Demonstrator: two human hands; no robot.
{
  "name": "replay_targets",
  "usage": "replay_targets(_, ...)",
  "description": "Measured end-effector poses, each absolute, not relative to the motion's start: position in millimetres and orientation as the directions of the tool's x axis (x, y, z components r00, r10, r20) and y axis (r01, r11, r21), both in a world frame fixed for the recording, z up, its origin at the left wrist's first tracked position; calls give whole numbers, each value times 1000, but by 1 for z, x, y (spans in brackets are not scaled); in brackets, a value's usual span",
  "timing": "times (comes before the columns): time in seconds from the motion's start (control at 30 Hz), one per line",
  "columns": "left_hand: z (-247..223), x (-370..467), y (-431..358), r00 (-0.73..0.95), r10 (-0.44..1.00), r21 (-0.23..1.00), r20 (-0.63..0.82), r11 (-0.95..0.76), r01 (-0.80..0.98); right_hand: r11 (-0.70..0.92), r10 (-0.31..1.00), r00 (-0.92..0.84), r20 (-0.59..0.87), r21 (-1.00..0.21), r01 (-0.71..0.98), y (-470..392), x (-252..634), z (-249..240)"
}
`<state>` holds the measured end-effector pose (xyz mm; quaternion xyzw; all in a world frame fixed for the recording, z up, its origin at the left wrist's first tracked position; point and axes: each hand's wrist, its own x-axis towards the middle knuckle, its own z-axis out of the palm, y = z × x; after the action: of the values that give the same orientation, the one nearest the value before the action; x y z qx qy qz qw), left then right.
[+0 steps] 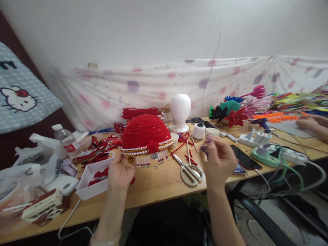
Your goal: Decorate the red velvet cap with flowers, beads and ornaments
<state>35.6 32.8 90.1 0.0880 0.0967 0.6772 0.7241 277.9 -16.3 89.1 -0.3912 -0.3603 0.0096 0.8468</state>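
My left hand (121, 169) grips the lower left rim of a domed red cap (147, 131) and holds it up over the table. White beads and a gold band circle the cap's edge, with a red pompom and hanging bead strings at the front. Raised to the right of the cap, my right hand (219, 156) has its fingers pinched together by a small dark purple thing, too blurred to name. Scissors (191, 173) with pale handles lie between my hands. Behind the cap stands a white foam head (180, 111).
At left are a white box (93, 191) of red pieces, a bottle (67, 141) and plastic bags. Phones (244, 158), a green power strip (265, 157) and cables lie right. Chenille flowers (235, 117) sit behind; another person's hands (314, 124) are at far right.
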Motion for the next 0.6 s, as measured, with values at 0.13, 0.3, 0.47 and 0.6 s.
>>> replay_targets(0.13, 71, 38, 34, 66, 995, 262, -71, 83, -962, 803, 482, 857, 184, -483, -348, -38, 299, 106)
replay_targets(0.3, 49, 45, 37, 25, 992, 269, -120, 56, -961, 816, 550, 799, 244, -360, -452, -56, 302, 112)
replay_targets(0.47, 29, 46, 42, 44, 985, 308, -166, 94, -947, 698, 637, 739, 221, -573, -430, -36, 288, 89)
replay_targets(0.6, 13, 40, 45, 61, 985, 336, -163, 114, -935, 555, 752, 650, 109, -636, -536, -15, 283, 74)
